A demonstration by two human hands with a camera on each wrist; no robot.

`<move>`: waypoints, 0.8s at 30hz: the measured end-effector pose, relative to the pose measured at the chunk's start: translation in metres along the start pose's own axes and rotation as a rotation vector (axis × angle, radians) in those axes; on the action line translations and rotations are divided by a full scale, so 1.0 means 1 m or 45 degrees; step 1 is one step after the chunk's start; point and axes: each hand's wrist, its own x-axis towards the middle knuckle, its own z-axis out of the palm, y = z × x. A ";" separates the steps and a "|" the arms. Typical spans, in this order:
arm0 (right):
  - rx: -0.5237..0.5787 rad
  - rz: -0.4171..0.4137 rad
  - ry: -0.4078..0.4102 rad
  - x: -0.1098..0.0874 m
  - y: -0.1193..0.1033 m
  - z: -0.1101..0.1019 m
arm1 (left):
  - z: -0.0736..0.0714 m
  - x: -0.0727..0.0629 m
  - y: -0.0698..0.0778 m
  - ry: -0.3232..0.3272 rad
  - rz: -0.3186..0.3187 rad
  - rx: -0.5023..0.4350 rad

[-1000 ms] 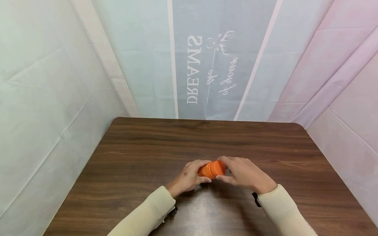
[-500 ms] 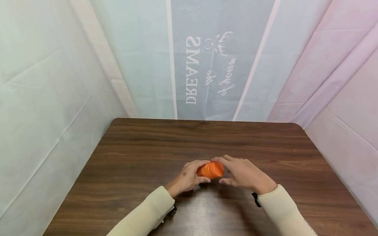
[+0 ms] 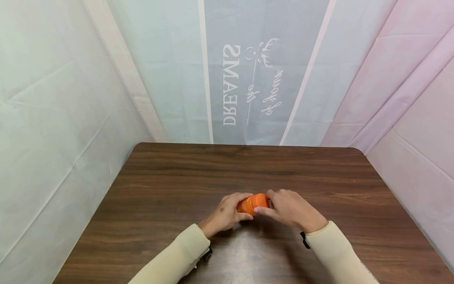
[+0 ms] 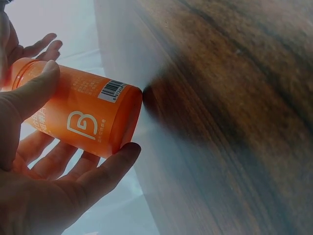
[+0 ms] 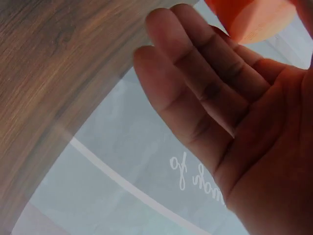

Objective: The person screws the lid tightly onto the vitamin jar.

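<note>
An orange plastic bottle (image 3: 244,205) with pale print lies tilted above the table, its orange cap (image 3: 261,200) pointing right. My left hand (image 3: 224,211) grips the bottle's body, thumb on the near side and fingers on the far side. The left wrist view shows a barcode and a white logo on the bottle (image 4: 80,105), one fingertip reaching its base. My right hand (image 3: 293,209) pinches the cap between thumb and index finger. Seen from the right wrist, the cap (image 5: 259,19) is partly cut off by the frame, and the other fingers of that hand extend away from it.
The dark wood-grain table (image 3: 170,169) spreads out around both hands. Behind it hangs a pale cloth backdrop (image 3: 177,79) with mirrored lettering, and cloth walls stand at left and right.
My right hand's fingers spread off the cap and reached left over it, then closed again, with the thumb now farther left on the cap. The left hand and bottle stay almost still.
</note>
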 end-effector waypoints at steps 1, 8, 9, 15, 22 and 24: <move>-0.001 0.000 -0.002 -0.001 0.000 0.000 | 0.000 0.000 0.000 0.000 0.001 0.003; -0.038 -0.239 0.032 -0.005 0.005 -0.005 | -0.001 0.000 0.001 -0.003 0.009 0.016; -0.042 -0.274 0.041 -0.005 0.006 -0.005 | -0.001 0.000 0.000 -0.003 0.010 0.015; -0.010 -0.281 0.056 -0.003 0.004 -0.004 | -0.001 0.000 0.000 -0.002 0.016 0.009; 0.005 -0.045 0.009 0.002 -0.001 0.001 | -0.001 0.001 0.002 -0.004 0.013 0.001; -0.011 -0.012 0.001 0.002 -0.001 0.002 | -0.001 0.001 0.002 -0.005 0.009 0.007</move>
